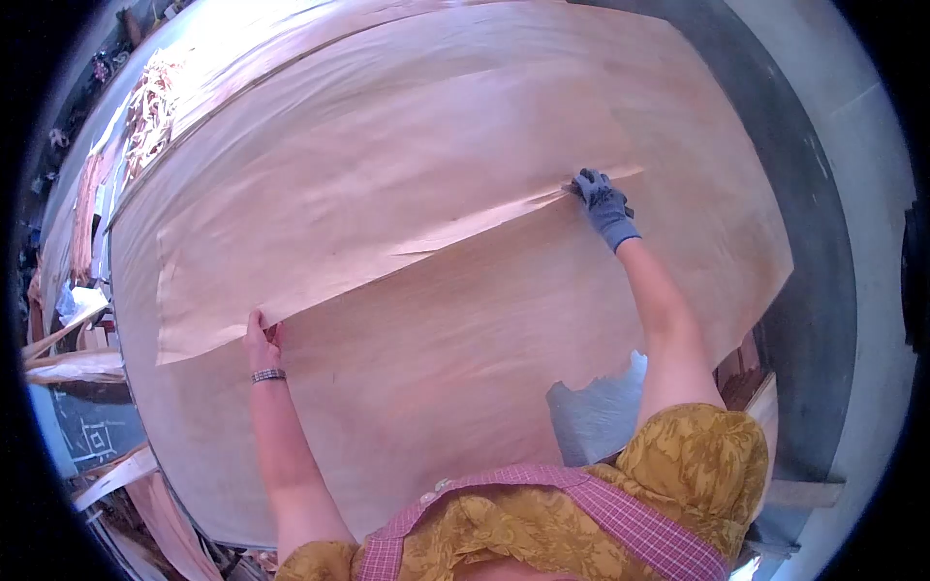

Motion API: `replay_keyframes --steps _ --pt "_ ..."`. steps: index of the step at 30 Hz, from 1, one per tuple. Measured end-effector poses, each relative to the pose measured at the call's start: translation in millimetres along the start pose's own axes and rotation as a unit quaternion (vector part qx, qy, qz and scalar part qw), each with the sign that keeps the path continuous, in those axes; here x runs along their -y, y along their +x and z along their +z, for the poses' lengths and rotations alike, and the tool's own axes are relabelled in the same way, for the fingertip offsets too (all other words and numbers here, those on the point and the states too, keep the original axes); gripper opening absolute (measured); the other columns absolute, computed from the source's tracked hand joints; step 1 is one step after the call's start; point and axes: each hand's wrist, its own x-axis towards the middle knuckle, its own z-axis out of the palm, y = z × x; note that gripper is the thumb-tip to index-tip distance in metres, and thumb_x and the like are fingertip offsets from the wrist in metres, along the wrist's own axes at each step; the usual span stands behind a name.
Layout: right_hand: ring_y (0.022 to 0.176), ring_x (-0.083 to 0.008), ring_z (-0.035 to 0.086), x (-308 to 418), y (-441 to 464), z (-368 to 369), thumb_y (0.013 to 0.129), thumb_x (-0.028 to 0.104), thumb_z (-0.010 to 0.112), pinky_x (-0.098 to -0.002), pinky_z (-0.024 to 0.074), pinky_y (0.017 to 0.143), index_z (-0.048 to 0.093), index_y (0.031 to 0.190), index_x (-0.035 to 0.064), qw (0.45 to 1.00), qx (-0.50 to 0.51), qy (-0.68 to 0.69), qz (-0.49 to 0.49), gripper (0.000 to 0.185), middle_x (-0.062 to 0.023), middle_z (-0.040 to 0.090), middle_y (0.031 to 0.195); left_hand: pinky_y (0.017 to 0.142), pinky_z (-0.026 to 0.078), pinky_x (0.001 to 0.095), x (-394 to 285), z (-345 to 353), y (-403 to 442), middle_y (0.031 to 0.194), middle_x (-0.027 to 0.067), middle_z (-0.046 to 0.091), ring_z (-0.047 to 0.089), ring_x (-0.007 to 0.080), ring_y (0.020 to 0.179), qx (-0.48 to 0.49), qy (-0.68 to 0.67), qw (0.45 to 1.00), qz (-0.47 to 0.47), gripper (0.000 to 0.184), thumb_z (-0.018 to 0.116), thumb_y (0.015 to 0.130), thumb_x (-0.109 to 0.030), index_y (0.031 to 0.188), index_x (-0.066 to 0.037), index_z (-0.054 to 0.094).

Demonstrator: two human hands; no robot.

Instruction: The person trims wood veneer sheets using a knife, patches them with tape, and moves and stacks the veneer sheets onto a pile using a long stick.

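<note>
A thin wood veneer sheet lies across a larger veneer sheet, its near edge slightly raised and wavy. My left hand, bare with a band at the wrist, pinches that edge near its left end, thumb on top and the other fingers partly hidden below. Farther right, my right hand wears a grey-blue glove and has its fingers closed on the same edge. A narrow split or fold shows along the edge between my hands.
A ragged hole in the lower sheet shows a blue-grey surface near my body. Veneer scraps lie in a heap at the far left, with more strips along the left side. A dark grey floor band runs along the right.
</note>
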Motion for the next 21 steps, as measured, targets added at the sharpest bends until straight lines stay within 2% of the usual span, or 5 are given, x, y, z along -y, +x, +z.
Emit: replay_keyframes --steps 5,8,12,16,21 --pt "0.101 -0.0311 0.059 11 -13 -46 0.072 0.013 0.066 -0.0437 0.0537 0.077 0.060 0.109 0.0111 0.999 -0.020 0.007 -0.049 0.038 -0.0117 0.059 0.111 0.054 0.058 0.0282 2 3 -15 0.085 0.0070 0.063 0.064 0.0187 0.066 0.013 0.026 0.999 0.018 0.023 0.066 0.088 -0.028 0.092 -0.006 0.059" --pt "0.096 -0.0313 0.060 34 2 -57 0.072 0.014 0.066 -0.0425 0.0533 0.074 0.061 0.108 0.0110 0.989 -0.103 0.087 -0.062 0.036 -0.0114 0.060 0.105 0.055 0.059 0.0290 3 4 -18 0.087 0.0083 0.064 0.064 0.0193 0.069 0.003 0.036 0.999 0.017 0.024 0.064 0.089 -0.027 0.094 -0.004 0.059" --pt "0.090 -0.0330 0.062 98 37 -55 0.081 0.029 0.071 -0.0430 0.0527 0.071 0.061 0.109 0.0114 0.983 -0.104 0.122 -0.084 0.035 -0.0117 0.060 0.098 0.055 0.059 0.0295 7 4 -23 0.089 0.0099 0.064 0.065 0.0201 0.072 0.025 0.030 0.999 0.017 0.023 0.062 0.090 -0.025 0.096 -0.003 0.059" --pt "0.088 -0.0335 0.062 178 62 -48 0.087 0.042 0.064 -0.0454 0.0526 0.071 0.055 0.125 0.0130 0.985 -0.037 0.144 -0.089 0.049 -0.0139 0.057 0.107 0.053 0.059 0.0296 13 2 -15 0.088 0.0099 0.064 0.065 0.0204 0.071 0.022 0.015 1.000 0.005 0.026 0.061 0.090 -0.027 0.096 -0.001 0.059" --pt "0.109 -0.0382 0.058 239 83 -31 0.085 0.064 0.054 -0.0477 0.0497 0.088 0.037 0.146 0.0253 0.981 0.168 0.084 -0.042 0.074 -0.0211 0.050 0.124 0.045 0.052 0.0303 -1 9 -36 0.087 0.0099 0.064 0.064 0.0193 0.068 0.006 -0.010 0.999 -0.033 0.029 0.061 0.091 -0.032 0.091 -0.002 0.058"
